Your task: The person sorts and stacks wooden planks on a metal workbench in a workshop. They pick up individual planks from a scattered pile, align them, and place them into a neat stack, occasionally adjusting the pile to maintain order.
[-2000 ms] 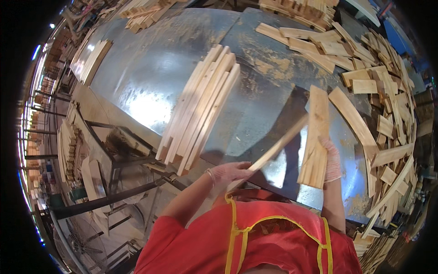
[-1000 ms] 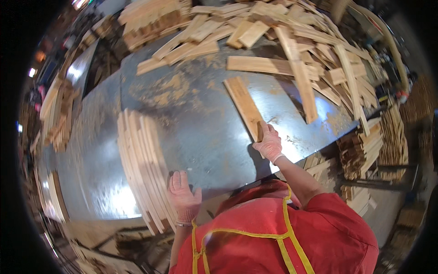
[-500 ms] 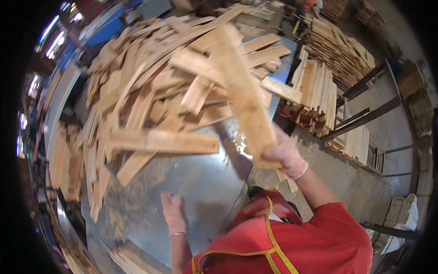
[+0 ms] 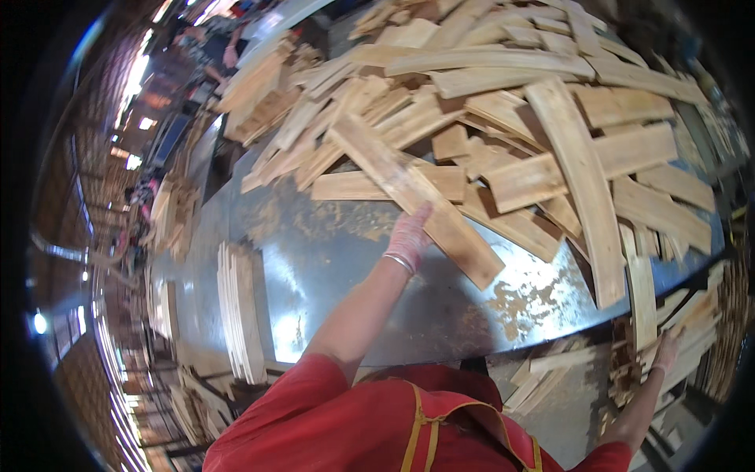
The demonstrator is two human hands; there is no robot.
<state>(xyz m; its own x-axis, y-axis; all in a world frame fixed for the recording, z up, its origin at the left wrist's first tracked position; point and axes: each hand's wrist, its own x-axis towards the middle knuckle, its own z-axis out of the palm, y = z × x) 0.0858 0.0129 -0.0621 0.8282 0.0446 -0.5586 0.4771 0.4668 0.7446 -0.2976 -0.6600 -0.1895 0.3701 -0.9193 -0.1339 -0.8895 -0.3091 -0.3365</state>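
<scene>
A flat wooden board (image 4: 421, 193) lies slantwise over the near edge of the heap. My left hand (image 4: 410, 237), in a thin pale glove, is closed on this board's left edge, with the thumb on its upper face. Far out to the right, my right hand (image 4: 667, 351) is at the stacked boards (image 4: 696, 334) beside the table. The lower end of a narrow board (image 4: 641, 291) comes close to that hand. Its fingers are small and blurred, so whether they grip anything does not show.
A big jumbled heap of wooden boards (image 4: 511, 59) covers the far part of the metal table (image 4: 330, 267), with sawdust near it. A neat bundle of slats (image 4: 241, 307) stands at the table's left. Another person (image 4: 212, 51) works at the far left.
My view has swung to the left. The right hand, earlier holding a board up over the table, is now down at the right-hand stack. My left hand has reached forward and taken a board.
</scene>
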